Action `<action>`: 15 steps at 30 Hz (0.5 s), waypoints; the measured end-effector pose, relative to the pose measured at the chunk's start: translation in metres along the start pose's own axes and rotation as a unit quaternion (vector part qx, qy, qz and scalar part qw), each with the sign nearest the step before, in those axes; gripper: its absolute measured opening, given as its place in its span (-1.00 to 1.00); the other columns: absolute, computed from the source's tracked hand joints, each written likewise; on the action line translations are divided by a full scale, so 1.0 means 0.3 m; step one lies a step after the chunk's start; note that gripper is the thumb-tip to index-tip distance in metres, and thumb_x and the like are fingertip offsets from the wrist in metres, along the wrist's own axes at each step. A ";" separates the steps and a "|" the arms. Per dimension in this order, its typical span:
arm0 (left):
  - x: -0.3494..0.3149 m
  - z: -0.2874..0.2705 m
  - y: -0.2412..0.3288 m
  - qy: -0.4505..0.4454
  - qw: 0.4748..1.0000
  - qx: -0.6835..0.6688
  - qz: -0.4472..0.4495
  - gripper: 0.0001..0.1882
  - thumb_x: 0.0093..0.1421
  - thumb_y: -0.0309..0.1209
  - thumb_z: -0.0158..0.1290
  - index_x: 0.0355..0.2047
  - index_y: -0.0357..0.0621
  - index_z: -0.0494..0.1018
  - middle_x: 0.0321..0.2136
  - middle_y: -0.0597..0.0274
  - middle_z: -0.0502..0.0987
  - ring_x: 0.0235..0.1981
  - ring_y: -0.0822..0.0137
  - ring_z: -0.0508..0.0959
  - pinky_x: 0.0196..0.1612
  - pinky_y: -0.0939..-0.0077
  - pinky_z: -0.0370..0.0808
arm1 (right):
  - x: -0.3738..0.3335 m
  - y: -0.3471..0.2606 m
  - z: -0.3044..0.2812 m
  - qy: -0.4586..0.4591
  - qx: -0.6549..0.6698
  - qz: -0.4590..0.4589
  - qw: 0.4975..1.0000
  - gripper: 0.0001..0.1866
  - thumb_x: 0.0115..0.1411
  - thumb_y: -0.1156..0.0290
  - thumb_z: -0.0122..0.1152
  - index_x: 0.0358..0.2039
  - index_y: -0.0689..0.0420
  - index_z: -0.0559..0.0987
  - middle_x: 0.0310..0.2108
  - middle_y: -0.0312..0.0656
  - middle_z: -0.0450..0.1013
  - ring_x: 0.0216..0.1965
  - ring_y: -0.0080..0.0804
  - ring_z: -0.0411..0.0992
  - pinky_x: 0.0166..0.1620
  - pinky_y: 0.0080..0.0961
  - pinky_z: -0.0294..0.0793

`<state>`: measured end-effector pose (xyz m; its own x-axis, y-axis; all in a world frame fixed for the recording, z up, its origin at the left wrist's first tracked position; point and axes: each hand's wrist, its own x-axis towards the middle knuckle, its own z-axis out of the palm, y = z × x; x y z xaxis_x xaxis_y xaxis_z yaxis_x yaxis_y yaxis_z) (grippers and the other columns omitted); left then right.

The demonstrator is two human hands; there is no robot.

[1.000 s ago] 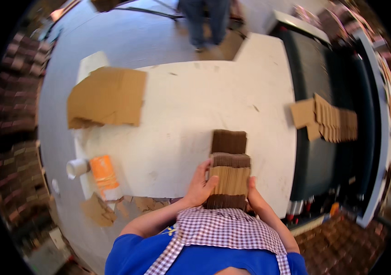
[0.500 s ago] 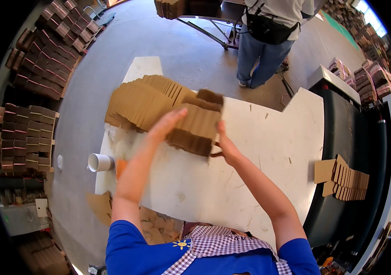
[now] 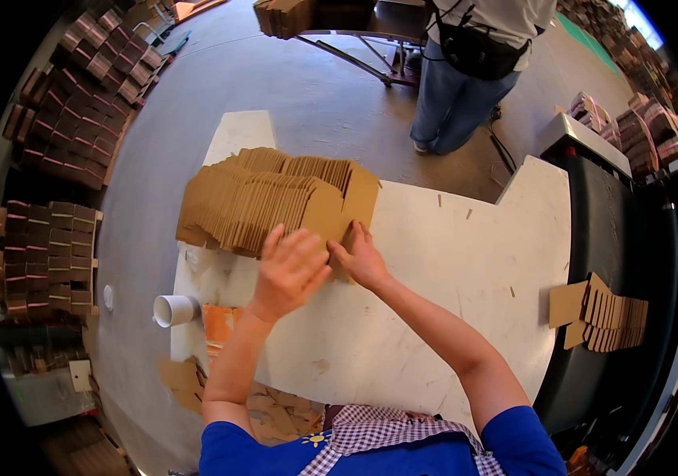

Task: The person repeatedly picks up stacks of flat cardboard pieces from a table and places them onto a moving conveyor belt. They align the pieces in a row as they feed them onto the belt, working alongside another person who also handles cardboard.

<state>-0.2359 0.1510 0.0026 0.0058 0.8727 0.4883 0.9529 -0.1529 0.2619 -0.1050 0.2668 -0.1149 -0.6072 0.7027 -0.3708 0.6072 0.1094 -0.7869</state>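
A long row of flat brown die-cut cardboard pieces [image 3: 248,198] stands on edge, packed face to face, on the white table. Its right end shows the broad face of one cardboard piece [image 3: 339,210]. My right hand [image 3: 361,258] rests its fingertips against the lower part of that face, thumb and fingers apart. Close to the row's near side is my left hand [image 3: 293,266], slightly blurred, with its fingers stretched out and nothing in them. Whether the left fingertips touch the cardboard, I cannot tell.
The white table [image 3: 434,293] carries small scraps, a white mug [image 3: 175,310] and an orange piece [image 3: 218,327] at left. On the right, a black conveyor belt [image 3: 593,206] bears a fanned batch of cardboard [image 3: 613,317]. A person [image 3: 466,87] stands beyond. Cardboard bundles [image 3: 49,258] are piled left.
The cardboard batch between my hands has joined the right end of the row. Both hands have drawn nearer to me, the right also leftward, and no longer clasp it from two sides.
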 end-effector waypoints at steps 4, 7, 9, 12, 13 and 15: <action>0.003 0.076 0.041 -0.141 0.985 0.085 0.060 -0.68 -0.05 -0.31 0.30 -0.25 -0.06 0.57 -0.07 0.27 0.51 0.11 0.15 0.41 0.31 -0.32 0.00 | 0.002 0.072 -0.001 0.038 0.013 -0.051 0.998 -0.06 0.18 -0.13 0.10 0.35 0.22 0.00 0.37 0.12 -0.05 0.26 0.07 0.21 0.18 -0.17 0.35; 0.005 0.142 0.029 -0.150 0.982 0.097 0.064 -0.74 -0.04 -0.34 0.28 -0.30 -0.07 0.56 -0.05 0.20 0.48 0.13 0.06 0.37 0.31 -0.35 -0.03 | -0.038 0.106 -0.092 -0.014 0.040 -0.034 0.999 -0.14 0.20 -0.02 0.15 0.31 0.29 0.09 0.28 0.21 0.11 0.32 0.06 0.11 0.29 -0.24 0.20; 0.017 0.152 0.083 -0.146 0.984 0.069 0.076 -0.75 -0.02 -0.37 0.25 -0.30 -0.09 0.56 -0.03 0.14 0.47 0.12 0.01 0.38 0.31 -0.34 -0.02 | -0.118 0.208 -0.076 0.064 0.045 -0.039 0.996 -0.21 0.21 -0.02 0.14 0.25 0.29 0.20 0.27 0.19 0.15 0.27 0.09 0.17 0.27 -0.20 0.22; -0.040 0.199 0.188 -0.142 0.987 -0.015 0.071 -0.77 0.04 -0.40 0.23 -0.27 -0.13 0.57 -0.05 0.07 0.50 0.07 0.00 0.42 0.24 -0.18 0.18 | -0.298 0.354 -0.084 0.081 0.071 -0.034 0.994 -0.27 0.24 0.02 0.13 0.25 0.27 0.22 0.26 0.16 0.18 0.21 0.04 0.28 0.24 -0.20 0.28; -0.062 0.221 0.221 -0.143 0.987 -0.052 0.057 -0.77 0.06 -0.40 0.22 -0.25 -0.15 0.57 -0.08 0.08 0.53 0.02 -0.01 0.45 0.20 -0.10 0.28 | -0.375 0.371 -0.130 0.084 0.123 -0.005 0.989 -0.33 0.25 0.05 0.13 0.23 0.22 0.29 0.23 0.12 0.24 0.11 -0.05 0.39 0.19 -0.27 0.34; -0.115 0.321 0.312 -0.182 0.958 -0.218 -0.033 -0.76 0.10 -0.42 0.20 -0.20 -0.18 0.57 -0.18 0.07 0.58 -0.11 0.04 0.55 0.07 0.19 0.44 | -0.532 0.471 -0.187 0.140 0.202 0.055 0.968 -0.38 0.26 0.08 0.13 0.20 0.21 0.34 0.18 0.04 0.31 0.04 -0.17 0.45 0.09 -0.32 0.43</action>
<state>-0.1176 0.1513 -0.0700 0.1317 0.9787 0.1572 0.7379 -0.2027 0.6437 0.1065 0.2094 -0.1393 -0.3533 0.8632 -0.3608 0.3764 -0.2219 -0.8995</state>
